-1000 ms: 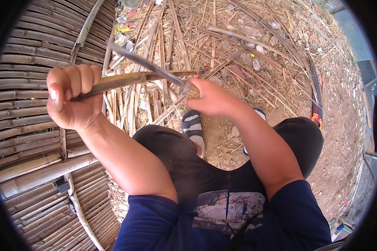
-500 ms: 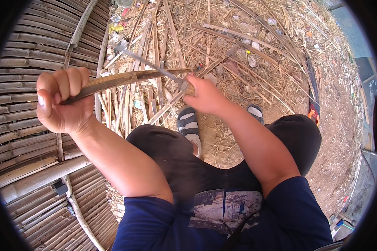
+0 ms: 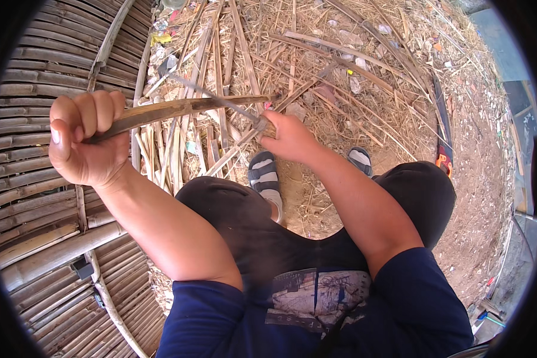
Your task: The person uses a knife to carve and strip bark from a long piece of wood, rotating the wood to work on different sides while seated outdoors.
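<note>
My left hand (image 3: 89, 137) is closed around the near end of a curved bamboo strip (image 3: 176, 109), with the thumb along its end. The strip points away to the right, and its far tip lies above my right hand. In my right hand (image 3: 287, 138) is the short wooden handle of a long-bladed knife (image 3: 237, 109). Its thin grey blade slants up and left across the strip's middle toward a wider, dark tip. Whether the blade's edge touches the strip, I cannot tell. Both hands are held above the littered ground.
Bamboo slat walling (image 3: 27, 125) runs along the left. Split bamboo pieces (image 3: 221, 65) and straw cover the ground ahead. A handsaw (image 3: 443, 128) with an orange and black handle lies beyond my right knee. My sandalled feet (image 3: 264, 173) stand below my hands.
The view has shifted slightly, so the whole scene sits a little further left. Both hands keep their holds, and the strip and knife stay crossed much as before.
</note>
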Motion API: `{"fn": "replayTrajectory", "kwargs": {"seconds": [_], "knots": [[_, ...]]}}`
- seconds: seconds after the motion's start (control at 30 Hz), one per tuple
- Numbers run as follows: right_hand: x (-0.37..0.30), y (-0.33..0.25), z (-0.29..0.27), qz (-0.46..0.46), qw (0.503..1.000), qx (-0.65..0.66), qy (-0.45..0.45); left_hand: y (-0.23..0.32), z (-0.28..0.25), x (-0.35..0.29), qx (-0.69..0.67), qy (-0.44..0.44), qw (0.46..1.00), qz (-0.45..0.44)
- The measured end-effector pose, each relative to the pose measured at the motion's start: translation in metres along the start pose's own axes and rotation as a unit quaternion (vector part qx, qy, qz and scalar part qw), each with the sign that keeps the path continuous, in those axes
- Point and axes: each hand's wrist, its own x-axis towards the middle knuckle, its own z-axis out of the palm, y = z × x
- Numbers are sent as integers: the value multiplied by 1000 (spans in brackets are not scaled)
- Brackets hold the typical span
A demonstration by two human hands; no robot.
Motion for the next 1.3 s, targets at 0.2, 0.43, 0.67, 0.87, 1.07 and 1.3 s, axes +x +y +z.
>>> {"fn": "replayTrajectory", "kwargs": {"seconds": [0.2, 0.43, 0.67, 0.87, 1.07, 1.3], "knots": [[-4, 130, 21, 132, 987, -62, 68, -1, -1, -5, 32, 44, 998, -17], [-16, 129, 22, 260, 955, 31, 138, 8, 18, 0, 73, 147, 985, 46], [15, -5, -50, 178, 911, 269, 255, 88, 60, -18, 48, 169, 969, 173], [-31, -83, -135, 123, 956, 162, 211, 127, 53, -57, 112, 302, 900, 293], [-86, -50, -179, 125, 966, 129, 185, 177, 14, -137, 140, 589, 703, 374], [-91, -15, -187, 209, 917, 254, 224, 192, -47, -232, 119, 703, 580, 394]]}}
